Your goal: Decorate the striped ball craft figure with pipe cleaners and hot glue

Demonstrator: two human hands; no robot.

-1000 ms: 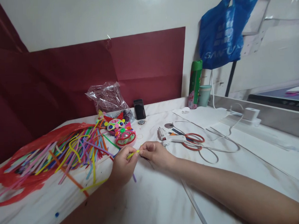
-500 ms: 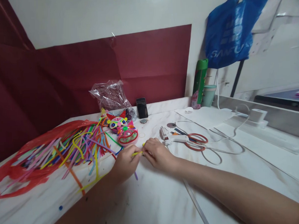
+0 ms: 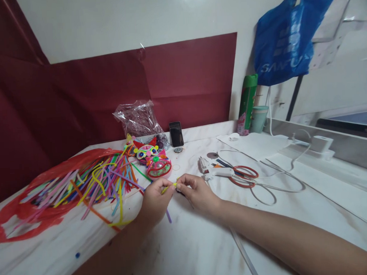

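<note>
Between my hands is a short piece of yellow pipe cleaner (image 3: 174, 184), pinched in the fingertips just above the marble-patterned table (image 3: 188, 250). My left hand (image 3: 155, 198) is closed on its left part, thumb against the fingers. From the other side my right hand (image 3: 195, 190) grips its right end; those fingers partly hide it. Just beyond the hands sits a colourful animal head made of pipe cleaners (image 3: 155, 157), with red ears, round eyes and a wide pink-edged mouth. A purple pipe cleaner (image 3: 168, 216) sticks out below my left hand.
On the left, many coloured pipe cleaners (image 3: 97, 182) lie on a red plastic bag (image 3: 11, 226). A white glue gun (image 3: 220, 172), orange-handled scissors (image 3: 246, 172) and cables are to the right. A phone (image 3: 176, 134) leans against the back ledge near clear plastic wrap (image 3: 137, 119).
The fingers of my right hand have shifted, and more of the yellow pipe cleaner shows between the two hands. The whole view has moved slightly.
</note>
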